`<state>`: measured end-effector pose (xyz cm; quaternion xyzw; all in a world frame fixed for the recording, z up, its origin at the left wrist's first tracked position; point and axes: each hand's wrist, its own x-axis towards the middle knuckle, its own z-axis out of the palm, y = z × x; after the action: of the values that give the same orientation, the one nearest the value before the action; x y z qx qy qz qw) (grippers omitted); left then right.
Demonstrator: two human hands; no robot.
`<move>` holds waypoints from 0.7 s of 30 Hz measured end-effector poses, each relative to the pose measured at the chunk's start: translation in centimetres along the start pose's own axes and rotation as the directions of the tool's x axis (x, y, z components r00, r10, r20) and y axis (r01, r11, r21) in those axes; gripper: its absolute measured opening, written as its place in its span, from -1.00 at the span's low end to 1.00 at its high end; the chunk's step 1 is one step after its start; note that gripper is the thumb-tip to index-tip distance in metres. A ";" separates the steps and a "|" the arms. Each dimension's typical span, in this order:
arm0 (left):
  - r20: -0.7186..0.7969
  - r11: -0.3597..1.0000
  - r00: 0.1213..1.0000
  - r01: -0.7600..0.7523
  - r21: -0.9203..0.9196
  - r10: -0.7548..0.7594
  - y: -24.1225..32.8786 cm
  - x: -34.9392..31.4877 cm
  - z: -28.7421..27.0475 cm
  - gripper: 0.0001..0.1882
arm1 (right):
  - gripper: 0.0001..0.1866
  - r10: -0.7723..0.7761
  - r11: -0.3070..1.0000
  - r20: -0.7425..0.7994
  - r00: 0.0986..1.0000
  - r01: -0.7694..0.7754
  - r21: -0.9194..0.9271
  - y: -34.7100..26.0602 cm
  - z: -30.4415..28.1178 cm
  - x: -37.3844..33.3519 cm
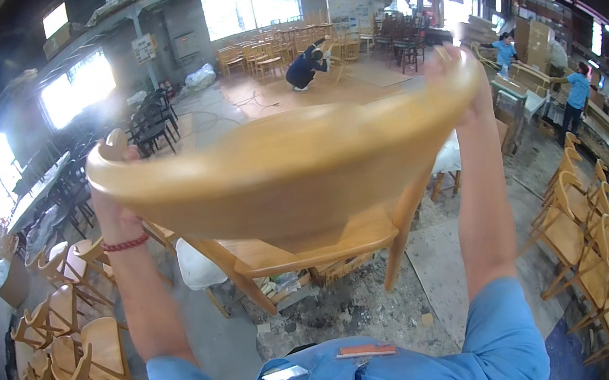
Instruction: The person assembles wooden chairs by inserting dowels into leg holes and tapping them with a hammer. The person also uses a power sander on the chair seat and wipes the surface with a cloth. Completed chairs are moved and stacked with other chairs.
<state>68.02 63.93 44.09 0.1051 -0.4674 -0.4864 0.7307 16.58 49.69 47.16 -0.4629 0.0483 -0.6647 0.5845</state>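
A light wooden chair [293,164] is raised in front of me, its wide curved backrest nearest and blurred. Beyond and below the backrest show the wooden seat [320,251] and two legs, slanting down over the floor. At the left end of the curved rail, my left hand [117,218] is closed around the wood, with a red beaded bracelet on its wrist. My right hand [471,103] grips the opposite end, a little higher. The rail hides part of the fingers of both hands.
Wooden chairs [106,350] crowd the left, and stacked ones [589,245] the right. Black chairs [150,126] stand farther left. A person in dark clothes [302,69] crouches ahead near more chairs. People in blue shirts [577,90] are by benches at right. A white-covered seat [199,265] is close below.
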 end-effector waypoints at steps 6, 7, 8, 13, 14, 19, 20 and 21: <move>-0.327 0.981 0.939 -0.042 0.191 0.104 -2.9 11.6 4.0 -0.69 | -0.80 -0.119 0.974 -0.007 0.993 0.116 -0.193 2.8 -0.9 14.8; -0.326 0.987 0.941 -0.038 0.159 0.088 -2.8 13.4 3.7 -0.71 | -0.78 -0.098 0.981 0.025 0.995 0.101 -0.165 3.3 -1.4 17.2; -0.321 0.992 0.944 -0.037 0.121 0.074 -2.8 15.3 2.9 -0.72 | -0.76 -0.081 0.986 0.061 0.995 0.090 -0.143 3.5 -2.2 19.7; -0.319 0.998 0.947 0.054 0.036 -0.040 -2.6 24.8 -2.8 -0.74 | -0.77 0.016 0.984 0.066 0.998 -0.004 -0.177 8.6 -3.9 28.3; -0.347 0.996 0.938 0.044 0.077 -0.015 -2.7 26.9 -4.1 -0.73 | -0.78 0.043 0.984 0.056 0.997 -0.032 -0.176 9.7 -4.2 29.9; -0.337 0.998 0.941 0.049 0.045 -0.031 -8.2 35.7 -12.4 -0.66 | -0.77 0.069 0.959 -0.107 0.992 -0.096 -0.268 15.8 -5.3 38.0; -0.247 0.955 0.959 -0.061 0.290 0.136 -7.1 37.3 -14.3 -0.64 | -0.76 0.068 0.968 -0.116 0.991 -0.094 -0.234 16.8 -4.8 39.3; -0.108 0.802 0.950 -0.182 0.569 0.292 -3.2 38.4 -14.7 -0.62 | -0.75 0.087 0.986 -0.106 0.991 -0.101 -0.130 17.9 -4.4 40.0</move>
<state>81.08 26.81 56.45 0.2982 -0.5251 -0.2226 0.7654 31.15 9.18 56.17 -0.4648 0.1443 -0.6539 0.5793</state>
